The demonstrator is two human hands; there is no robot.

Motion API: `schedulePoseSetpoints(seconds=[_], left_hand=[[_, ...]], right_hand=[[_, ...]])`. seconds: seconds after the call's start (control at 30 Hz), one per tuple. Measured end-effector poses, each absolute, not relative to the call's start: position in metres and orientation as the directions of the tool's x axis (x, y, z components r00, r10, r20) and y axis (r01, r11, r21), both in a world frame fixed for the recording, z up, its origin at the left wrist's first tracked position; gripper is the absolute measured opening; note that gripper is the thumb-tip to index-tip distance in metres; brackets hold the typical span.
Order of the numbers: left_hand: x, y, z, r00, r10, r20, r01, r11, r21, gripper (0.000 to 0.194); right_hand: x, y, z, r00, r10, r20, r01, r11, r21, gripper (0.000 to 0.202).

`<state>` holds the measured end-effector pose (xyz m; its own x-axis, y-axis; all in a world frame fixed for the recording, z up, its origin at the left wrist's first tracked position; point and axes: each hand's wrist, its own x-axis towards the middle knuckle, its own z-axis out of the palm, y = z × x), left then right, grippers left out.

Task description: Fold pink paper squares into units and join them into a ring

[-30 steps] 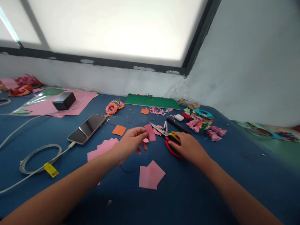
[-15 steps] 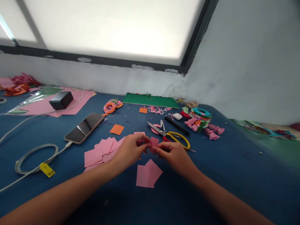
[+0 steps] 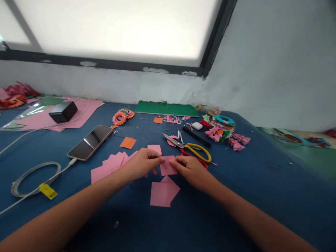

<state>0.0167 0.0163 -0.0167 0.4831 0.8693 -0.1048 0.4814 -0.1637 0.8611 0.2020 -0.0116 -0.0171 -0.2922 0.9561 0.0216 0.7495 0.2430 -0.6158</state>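
A small pink paper square (image 3: 168, 166) is stretched flat between my two hands. My left hand (image 3: 145, 162) pinches its left edge with thumb and fingers, and my right hand (image 3: 190, 169) pinches its right edge. Just below lie overlapping pink squares (image 3: 160, 194) on the blue table. Another pink piece (image 3: 154, 149) lies behind my left fingertips. A fanned pile of pink squares (image 3: 106, 168) is partly hidden by my left hand and forearm. Scissors with yellow and red handles (image 3: 199, 152) lie open just beyond my right hand.
On the blue table (image 3: 236, 210) are a phone (image 3: 90, 142) with a white cable, a black box (image 3: 63, 111), orange squares (image 3: 128, 142), a black pen (image 3: 196, 136), a white case (image 3: 196, 125), a green board (image 3: 166, 109), paper rings (image 3: 119, 118) and folded pink shapes (image 3: 237, 141).
The pink paper between my hands, earlier seen narrow and folded or tilted, now shows as a wider flat square. My hands are slightly farther apart. The whole view has shifted slightly.
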Motion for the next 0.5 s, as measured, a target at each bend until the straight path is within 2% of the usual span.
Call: schedulePoseSetpoints(seconds=[0.1,0.27,0.37,0.5], left_hand=[[0.015,0.016,-0.021,0.480,0.870,-0.112,0.618,-0.246,0.746,0.029],[0.018,0.015,-0.030,0.423,0.905,-0.040,0.774,-0.338,0.535,0.022],[0.020,0.016,-0.031,0.404,0.915,-0.018,0.816,-0.352,0.458,0.022],[0.024,0.016,-0.031,0.394,0.919,0.022,0.843,-0.371,0.391,0.025]], right_hand=[[0.198,-0.012,-0.022,-0.287,0.957,-0.035,0.848,0.237,-0.474,0.034],[0.187,-0.016,-0.029,-0.210,0.975,-0.074,0.950,0.186,-0.252,0.026],[0.182,-0.017,-0.031,-0.191,0.980,-0.047,0.966,0.179,-0.184,0.025],[0.180,-0.017,-0.034,-0.186,0.983,0.001,0.970,0.184,-0.162,0.023]])
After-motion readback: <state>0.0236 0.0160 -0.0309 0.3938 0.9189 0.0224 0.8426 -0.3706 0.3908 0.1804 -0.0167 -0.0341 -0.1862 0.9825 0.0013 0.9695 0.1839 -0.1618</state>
